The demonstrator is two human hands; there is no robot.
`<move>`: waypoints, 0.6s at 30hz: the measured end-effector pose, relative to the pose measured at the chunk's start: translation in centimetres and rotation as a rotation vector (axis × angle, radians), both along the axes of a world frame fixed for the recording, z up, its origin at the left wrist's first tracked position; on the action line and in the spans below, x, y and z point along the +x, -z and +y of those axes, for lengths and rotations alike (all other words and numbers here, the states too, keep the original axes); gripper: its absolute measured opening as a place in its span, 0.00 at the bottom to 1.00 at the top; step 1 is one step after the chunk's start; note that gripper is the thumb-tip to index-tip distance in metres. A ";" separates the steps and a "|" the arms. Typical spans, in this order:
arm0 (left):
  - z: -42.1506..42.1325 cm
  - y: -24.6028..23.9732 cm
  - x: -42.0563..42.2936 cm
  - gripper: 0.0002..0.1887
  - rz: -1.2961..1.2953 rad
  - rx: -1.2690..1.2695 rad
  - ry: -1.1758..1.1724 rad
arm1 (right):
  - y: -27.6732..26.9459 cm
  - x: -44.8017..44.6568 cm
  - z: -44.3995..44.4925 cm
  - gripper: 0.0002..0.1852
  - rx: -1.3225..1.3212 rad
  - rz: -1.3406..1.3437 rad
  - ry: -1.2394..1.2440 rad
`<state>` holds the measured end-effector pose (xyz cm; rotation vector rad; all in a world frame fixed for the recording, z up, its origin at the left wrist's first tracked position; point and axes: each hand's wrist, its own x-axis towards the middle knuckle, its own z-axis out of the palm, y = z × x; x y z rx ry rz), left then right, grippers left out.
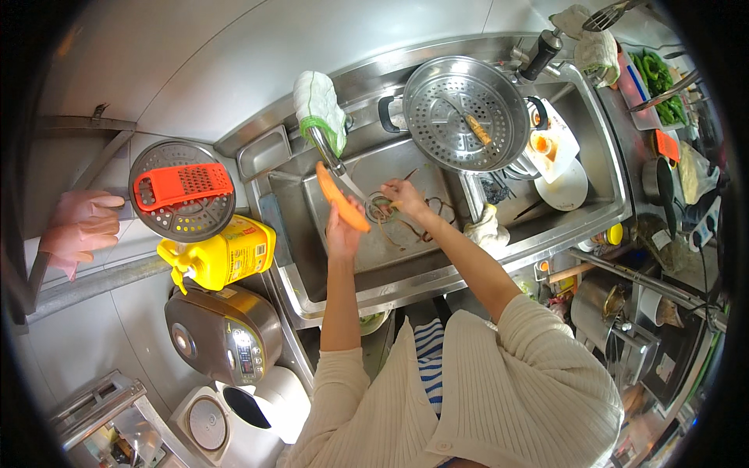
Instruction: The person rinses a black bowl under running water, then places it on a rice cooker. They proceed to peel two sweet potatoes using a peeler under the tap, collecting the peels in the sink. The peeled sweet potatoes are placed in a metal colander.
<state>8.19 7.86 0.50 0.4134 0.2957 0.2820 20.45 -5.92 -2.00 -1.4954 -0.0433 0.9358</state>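
My left hand grips a long peeled carrot, tilted over the left sink basin. The faucet spout, wrapped in a white and green cloth, has water running from it just beside the carrot. To the right, my right hand is over the drain area with its fingers curled together. A thin reddish-brown piece and an orange bit show at its fingers; whether it grips them is unclear. Dark and pale vegetable peelings lie below on the basin floor.
A steel steamer pot with a perforated bottom straddles the divider, a scrubber or brush inside. Dishes fill the right basin. Left of the sink are a red grater, a yellow detergent jug and a rice cooker.
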 end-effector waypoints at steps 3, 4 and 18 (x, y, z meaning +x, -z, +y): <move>0.2 0.7 3.0 0.17 0.182 0.070 -0.090 | 1.0 0.6 -1.0 0.14 -0.267 -0.467 0.035; 0.4 0.9 3.8 0.14 0.187 0.087 -0.089 | 1.1 0.9 -1.2 0.13 -0.169 -0.431 -0.016; 1.9 0.0 4.9 0.09 0.263 0.109 -0.340 | -3.5 0.3 0.7 0.08 0.317 -0.228 -0.070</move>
